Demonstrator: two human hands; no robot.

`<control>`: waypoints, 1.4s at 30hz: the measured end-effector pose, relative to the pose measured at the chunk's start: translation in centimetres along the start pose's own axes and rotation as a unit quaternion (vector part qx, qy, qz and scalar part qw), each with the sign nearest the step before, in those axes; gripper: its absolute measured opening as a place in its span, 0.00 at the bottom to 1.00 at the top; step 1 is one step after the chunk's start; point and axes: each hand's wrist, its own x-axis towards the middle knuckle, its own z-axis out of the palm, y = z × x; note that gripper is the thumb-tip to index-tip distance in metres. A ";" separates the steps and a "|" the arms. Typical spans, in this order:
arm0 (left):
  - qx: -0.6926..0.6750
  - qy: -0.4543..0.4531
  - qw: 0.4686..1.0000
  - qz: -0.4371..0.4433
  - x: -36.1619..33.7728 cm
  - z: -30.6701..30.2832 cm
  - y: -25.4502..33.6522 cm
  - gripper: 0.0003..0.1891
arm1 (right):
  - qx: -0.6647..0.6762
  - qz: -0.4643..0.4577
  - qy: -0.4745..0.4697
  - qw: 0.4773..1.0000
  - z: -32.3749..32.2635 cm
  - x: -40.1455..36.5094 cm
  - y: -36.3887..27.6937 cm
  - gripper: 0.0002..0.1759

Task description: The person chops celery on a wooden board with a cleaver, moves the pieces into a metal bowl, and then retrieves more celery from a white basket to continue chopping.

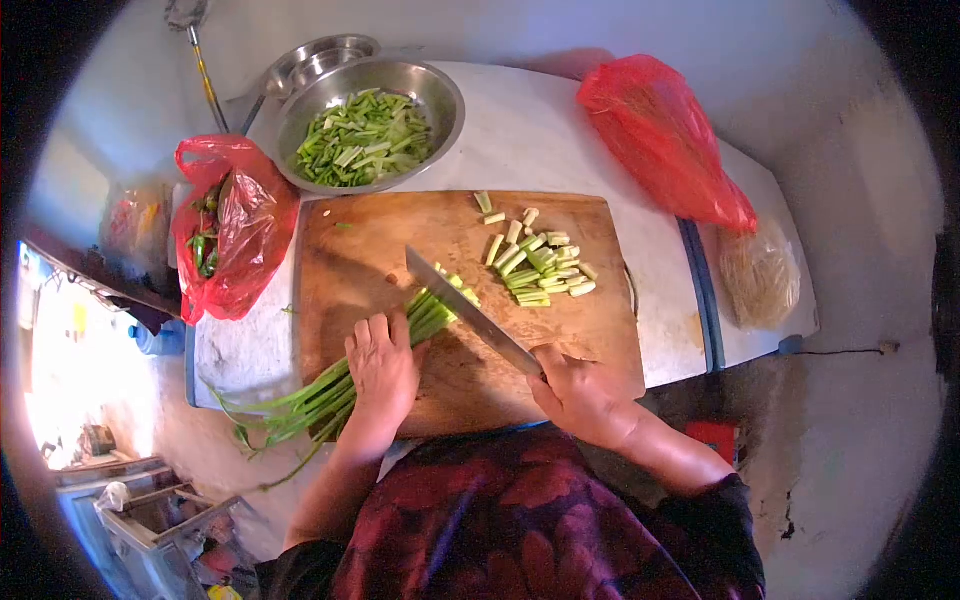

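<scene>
My left hand (384, 368) presses down on a bunch of long green stalks (330, 398) lying across the wooden cutting board (350, 240). The leafy ends hang over the board's near left edge. In my right hand (585, 395) is the handle of a large kitchen knife (475, 315), its blade slanting up and left across the cut ends of the bunch. Right of the blade lies a loose pile of short cut stalk pieces (545, 268), pale green to white.
Behind the board stands a steel bowl (448, 125) of chopped greens (360, 140). A red plastic bag (255, 220) with green peppers sits left of the board. At the right are another red bag (660, 130) and a clear bag (760, 275) on the white table (520, 130).
</scene>
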 end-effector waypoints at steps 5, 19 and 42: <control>-0.043 0.009 0.999 -0.011 -0.8 -0.7 -0.6 0.23 | 0.023 -0.010 -0.073 0.997 -0.6 1.5 -1.1 0.17; -0.002 0.010 1.000 0.021 -0.5 -0.3 -1.5 0.27 | -0.015 -0.041 0.015 0.999 4.1 7.0 -0.7 0.13; -0.040 0.021 0.998 0.049 -0.6 0.9 -2.1 0.13 | 0.017 -0.065 -0.096 0.993 -0.7 5.2 -2.4 0.14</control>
